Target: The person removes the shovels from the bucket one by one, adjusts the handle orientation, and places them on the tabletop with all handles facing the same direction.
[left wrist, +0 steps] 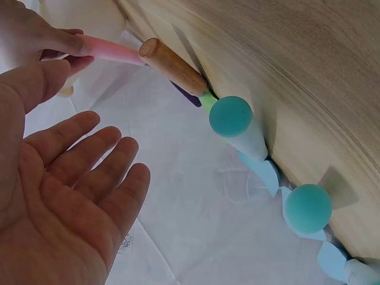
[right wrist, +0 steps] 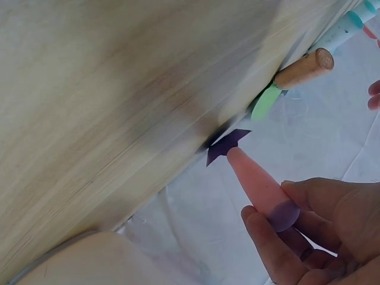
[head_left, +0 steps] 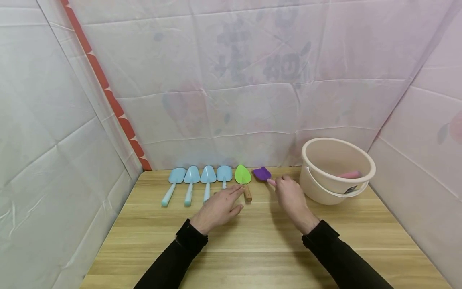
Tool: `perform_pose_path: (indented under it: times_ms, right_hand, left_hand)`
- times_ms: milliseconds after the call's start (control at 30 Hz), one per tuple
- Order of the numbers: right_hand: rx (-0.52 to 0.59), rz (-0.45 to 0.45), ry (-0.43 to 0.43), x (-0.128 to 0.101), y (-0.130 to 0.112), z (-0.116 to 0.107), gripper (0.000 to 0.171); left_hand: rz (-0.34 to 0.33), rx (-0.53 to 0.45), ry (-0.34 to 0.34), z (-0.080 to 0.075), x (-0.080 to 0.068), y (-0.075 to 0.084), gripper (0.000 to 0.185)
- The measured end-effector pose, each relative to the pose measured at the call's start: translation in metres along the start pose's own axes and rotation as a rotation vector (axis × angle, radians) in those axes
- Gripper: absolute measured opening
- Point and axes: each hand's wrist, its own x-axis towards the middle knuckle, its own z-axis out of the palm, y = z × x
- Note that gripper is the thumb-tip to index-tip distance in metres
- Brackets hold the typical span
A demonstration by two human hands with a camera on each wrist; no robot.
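My right hand (head_left: 291, 199) pinches the pink handle of a toy shovel with a purple blade (head_left: 262, 174); in the right wrist view, thumb and fingers grip the handle (right wrist: 258, 184) near its end. The blade is at the table's back edge. My left hand (head_left: 221, 206) hovers with fingers extended and palm bare in the left wrist view. It is nearest to a green toy shovel (head_left: 243, 175) with a wooden handle (left wrist: 174, 66), and partly hides a light-blue shovel (head_left: 224, 173) in the head view. Several light-blue shovels (head_left: 192, 175) lie in a row leftward.
A cream bucket (head_left: 314, 188) stands at the back right with its handle hanging down in front. Inside it lies a pink object (head_left: 351, 175), mostly hidden by the rim. Pale sheeting (head_left: 252, 112) encloses the wooden table (head_left: 249, 257) at the back and sides.
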Motion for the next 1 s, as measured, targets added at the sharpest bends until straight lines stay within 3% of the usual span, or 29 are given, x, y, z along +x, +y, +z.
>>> perform_pose_path:
  times_ms: [233, 433, 800, 1000]
  right_hand:
    - [0.010, 0.015, -0.049, 0.004, -0.004, 0.005, 0.010]
    - [0.047, 0.002, -0.037, 0.008, -0.013, 0.010, 0.042]
    - [0.053, -0.023, -0.038, 0.005, -0.031, 0.021, 0.039]
    - [0.119, 0.002, -0.101, 0.004, -0.034, 0.024, 0.045]
  left_hand:
    - [0.011, 0.010, 0.004, -0.001, -0.001, 0.000, 0.059]
    - [0.011, 0.009, 0.004, 0.001, 0.000, -0.001, 0.060]
    - [0.013, 0.014, 0.006, 0.002, 0.000, -0.002, 0.060]
    - [0.011, 0.010, 0.004, 0.003, 0.000, -0.003, 0.061]
